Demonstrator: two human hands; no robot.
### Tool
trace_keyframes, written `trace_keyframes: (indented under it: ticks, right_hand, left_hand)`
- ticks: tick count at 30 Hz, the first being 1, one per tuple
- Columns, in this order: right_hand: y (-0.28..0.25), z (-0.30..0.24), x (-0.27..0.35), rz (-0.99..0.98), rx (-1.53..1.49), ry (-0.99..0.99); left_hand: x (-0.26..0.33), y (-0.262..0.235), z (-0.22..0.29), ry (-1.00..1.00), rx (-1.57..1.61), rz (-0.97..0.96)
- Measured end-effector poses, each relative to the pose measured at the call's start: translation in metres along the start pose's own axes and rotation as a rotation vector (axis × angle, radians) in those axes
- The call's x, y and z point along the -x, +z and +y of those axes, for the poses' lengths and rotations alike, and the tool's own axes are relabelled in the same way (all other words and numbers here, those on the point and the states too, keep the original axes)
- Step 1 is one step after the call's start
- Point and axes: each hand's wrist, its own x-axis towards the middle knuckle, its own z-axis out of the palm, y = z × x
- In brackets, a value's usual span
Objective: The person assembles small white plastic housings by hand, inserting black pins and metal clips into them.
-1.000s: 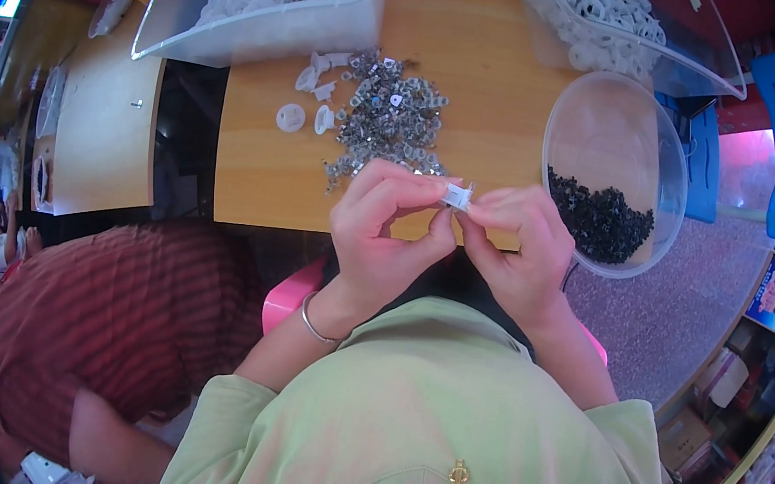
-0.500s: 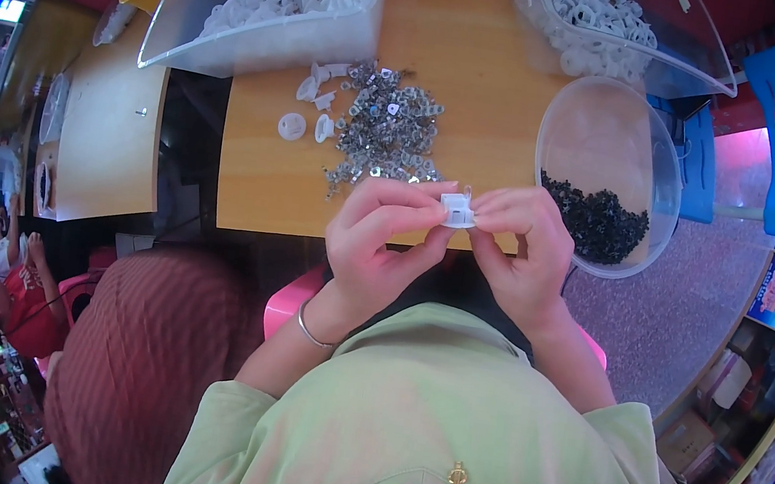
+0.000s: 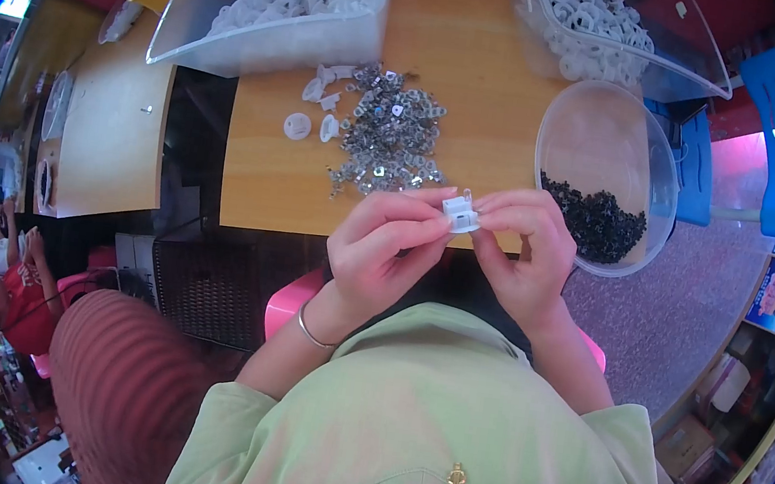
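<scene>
White plastic part [image 3: 460, 216] turned to show more of itself, pinched from both sides.
The left hand [image 3: 387, 247] grips its left end and the right hand [image 3: 531, 255] its right, over the near edge of the table [image 3: 266, 203]; a second ago it was tilted and more hidden, now its boxy body and rounded rim show, which suggests it is being turned in mid-work rather than put down. Whether anything sits inside is too small to tell. Beyond the left hand lies a heap of small metal pieces [image 3: 390, 126], with loose white pieces [image 3: 297, 126] to its left; at right stands a round tub [image 3: 605, 124] of black bits [image 3: 598, 224]. At left, a person in reddish-brown clothing [image 3: 123, 384] has shifted, uncovering a dark panel [image 3: 207, 292].
</scene>
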Motion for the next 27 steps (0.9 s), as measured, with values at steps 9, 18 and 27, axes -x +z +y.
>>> trace_keyframes:
  ticks: [9,18,27]
  right_hand:
    - [0.002,-0.002,-0.001,-0.020,-0.047,-0.040]
    - [0.001,-0.003,-0.003,-0.020,-0.036,-0.099]
    - [0.005,-0.006,-0.010,-0.032,0.057,-0.069]
  left_hand:
    - [0.001,-0.005,0.004,0.087,-0.073,-0.020]
    - [0.003,-0.006,0.001,0.170,-0.121,-0.034]
    - [0.001,-0.003,-0.002,-0.104,-0.043,0.053]
